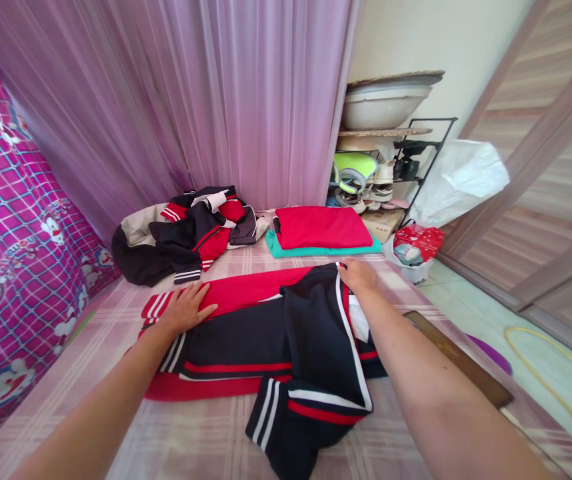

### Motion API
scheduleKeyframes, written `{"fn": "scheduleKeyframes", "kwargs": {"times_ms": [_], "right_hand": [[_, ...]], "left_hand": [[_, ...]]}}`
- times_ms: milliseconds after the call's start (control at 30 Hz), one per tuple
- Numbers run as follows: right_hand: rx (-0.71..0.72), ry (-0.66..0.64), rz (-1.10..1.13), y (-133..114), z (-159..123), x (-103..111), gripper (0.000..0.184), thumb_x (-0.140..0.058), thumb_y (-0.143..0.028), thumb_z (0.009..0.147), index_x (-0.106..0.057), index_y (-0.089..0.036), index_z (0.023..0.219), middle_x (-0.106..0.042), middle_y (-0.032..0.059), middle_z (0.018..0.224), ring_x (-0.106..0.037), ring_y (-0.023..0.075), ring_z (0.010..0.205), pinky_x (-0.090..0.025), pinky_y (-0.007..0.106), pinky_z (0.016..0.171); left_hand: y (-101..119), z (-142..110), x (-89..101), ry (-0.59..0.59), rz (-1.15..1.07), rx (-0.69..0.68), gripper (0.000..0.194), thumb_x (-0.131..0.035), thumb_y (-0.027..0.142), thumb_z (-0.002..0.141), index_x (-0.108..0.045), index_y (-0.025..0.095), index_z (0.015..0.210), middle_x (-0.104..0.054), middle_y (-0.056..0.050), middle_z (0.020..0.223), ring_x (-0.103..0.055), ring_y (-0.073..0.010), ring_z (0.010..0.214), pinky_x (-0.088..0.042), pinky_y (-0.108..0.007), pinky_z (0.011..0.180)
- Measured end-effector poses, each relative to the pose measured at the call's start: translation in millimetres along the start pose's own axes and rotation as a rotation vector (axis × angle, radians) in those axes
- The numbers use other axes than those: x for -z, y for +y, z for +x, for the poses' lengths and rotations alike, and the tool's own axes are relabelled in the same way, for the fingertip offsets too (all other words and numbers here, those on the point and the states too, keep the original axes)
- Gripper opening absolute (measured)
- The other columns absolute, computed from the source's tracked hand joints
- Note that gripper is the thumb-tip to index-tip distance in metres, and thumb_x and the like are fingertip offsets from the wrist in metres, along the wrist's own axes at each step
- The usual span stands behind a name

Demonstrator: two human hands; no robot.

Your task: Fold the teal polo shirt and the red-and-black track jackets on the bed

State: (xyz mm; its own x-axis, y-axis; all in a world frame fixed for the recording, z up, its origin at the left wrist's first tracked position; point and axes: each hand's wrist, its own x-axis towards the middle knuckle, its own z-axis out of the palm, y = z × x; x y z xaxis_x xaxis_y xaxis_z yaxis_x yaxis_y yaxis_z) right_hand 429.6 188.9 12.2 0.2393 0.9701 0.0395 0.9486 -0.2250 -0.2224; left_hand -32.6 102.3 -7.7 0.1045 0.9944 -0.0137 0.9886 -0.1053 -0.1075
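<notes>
A navy and red track jacket point(246, 340) with white stripes lies spread across the checked mat point(191, 440). My left hand point(186, 307) lies flat on its red upper part near the left end, fingers spread. My right hand point(357, 275) rests at the jacket's far right edge with its fingers curled over the fabric there. A navy sleeve with striped cuff point(286, 413) is folded down toward me.
A heap of unfolded clothes point(186, 233) lies at the back by the pink curtain point(191, 100). A folded red garment point(321, 227) sits on a teal one. A shoe rack point(391, 167), white bag point(459, 177) and wooden board point(459, 360) stand to the right.
</notes>
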Motion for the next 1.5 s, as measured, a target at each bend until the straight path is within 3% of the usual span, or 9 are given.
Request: {"fn": "scheduleKeyframes", "kwargs": {"times_ms": [233, 500, 600, 733, 933, 1100, 1233, 1367, 1500], "right_hand": [[0.119, 0.026, 0.178, 3, -2, 12, 0.037, -0.052, -0.034, 0.092, -0.066, -0.025, 0.125, -0.071, 0.0082, 0.123, -0.066, 0.0246, 0.110, -0.050, 0.034, 0.091], [0.315, 0.239, 0.373, 23, -84, -3, 0.029, -0.049, -0.028, 0.092, -0.075, -0.029, 0.105, -0.077, 0.0011, 0.104, -0.070, 0.0212, 0.095, -0.053, 0.031, 0.084], [0.316, 0.283, 0.322, 27, -102, -9, 0.030, -0.049, -0.029, 0.092, -0.075, -0.027, 0.107, -0.077, 0.0038, 0.103, -0.070, 0.0224, 0.094, -0.053, 0.033, 0.085], [0.369, 0.252, 0.230, 25, -103, -6, 0.029, -0.051, -0.025, 0.092, -0.076, -0.026, 0.106, -0.077, 0.0056, 0.102, -0.070, 0.0230, 0.095, -0.052, 0.034, 0.088], [0.488, 0.187, 0.161, 25, -100, -2, 0.044, -0.050, -0.008, 0.086, -0.072, -0.025, 0.120, -0.074, 0.0054, 0.116, -0.067, 0.0230, 0.107, -0.050, 0.036, 0.098], [0.608, 0.151, 0.051, 25, -103, 5, 0.054, -0.050, -0.001, 0.083, -0.068, -0.026, 0.128, -0.069, 0.0065, 0.125, -0.062, 0.0238, 0.116, -0.047, 0.037, 0.102], [0.650, 0.103, -0.059, 21, -102, 12, 0.050, -0.052, -0.006, 0.087, -0.067, -0.028, 0.129, -0.062, 0.0084, 0.136, -0.057, 0.0265, 0.124, -0.046, 0.039, 0.103], [0.662, 0.069, -0.133, 13, -96, 19, 0.038, -0.059, -0.021, 0.090, -0.069, -0.028, 0.126, -0.059, 0.0112, 0.139, -0.055, 0.0313, 0.125, -0.047, 0.045, 0.100], [0.680, 0.029, -0.136, 4, -86, 23, 0.029, -0.055, -0.027, 0.093, -0.075, -0.026, 0.113, -0.055, 0.0125, 0.143, -0.052, 0.0336, 0.130, -0.045, 0.050, 0.102]], "left_hand": [[3, -2, -0.4, 0.098, 0.012, -0.046, 0.070, -0.041, 0.056, 0.092, -0.044, 0.013, 0.148, -0.043, -0.018, 0.154, -0.037, -0.0319, 0.144, -0.027, -0.052, 0.115], [28, -31, 26.0, 0.396, -0.211, -0.220, 0.041, -0.044, 0.039, 0.094, -0.069, 0.019, 0.119, -0.068, -0.013, 0.126, -0.060, -0.0295, 0.119, -0.042, -0.047, 0.105], [63, -55, 40.6, 0.309, -0.413, -0.419, 0.036, -0.047, 0.043, 0.095, -0.074, 0.023, 0.108, -0.076, -0.007, 0.105, -0.067, -0.0219, 0.100, -0.049, -0.038, 0.095], [113, -82, 54.0, 0.056, -0.541, -0.698, 0.036, -0.058, 0.050, 0.090, -0.074, 0.027, 0.112, -0.074, -0.006, 0.106, -0.066, -0.0192, 0.101, -0.047, -0.034, 0.094], [145, -95, 53.7, -0.135, -0.516, -0.630, 0.033, -0.080, 0.046, 0.072, -0.076, 0.032, 0.101, -0.064, -0.005, 0.124, -0.054, -0.0274, 0.121, -0.032, -0.050, 0.109], [136, -98, 66.9, -0.244, -0.735, -0.605, 0.016, -0.075, 0.034, 0.077, -0.069, 0.021, 0.083, -0.066, -0.006, 0.124, -0.056, -0.0236, 0.117, -0.036, -0.045, 0.107], [106, -104, 109.4, -0.371, -1.139, -0.490, 0.031, -0.066, 0.049, 0.084, -0.058, 0.020, 0.090, -0.068, 0.000, 0.089, -0.061, -0.0120, 0.078, -0.049, -0.025, 0.071], [78, -115, 153.1, -0.241, -1.363, -0.242, 0.038, -0.070, 0.054, 0.079, -0.052, 0.023, 0.093, -0.056, 0.008, 0.066, -0.051, -0.0077, 0.054, -0.040, -0.018, 0.049], [67, -118, 169.7, -0.044, -1.446, -0.134, 0.044, -0.075, 0.055, 0.074, -0.051, 0.023, 0.092, -0.059, 0.008, 0.064, -0.053, -0.0076, 0.049, -0.043, -0.018, 0.046]]}}
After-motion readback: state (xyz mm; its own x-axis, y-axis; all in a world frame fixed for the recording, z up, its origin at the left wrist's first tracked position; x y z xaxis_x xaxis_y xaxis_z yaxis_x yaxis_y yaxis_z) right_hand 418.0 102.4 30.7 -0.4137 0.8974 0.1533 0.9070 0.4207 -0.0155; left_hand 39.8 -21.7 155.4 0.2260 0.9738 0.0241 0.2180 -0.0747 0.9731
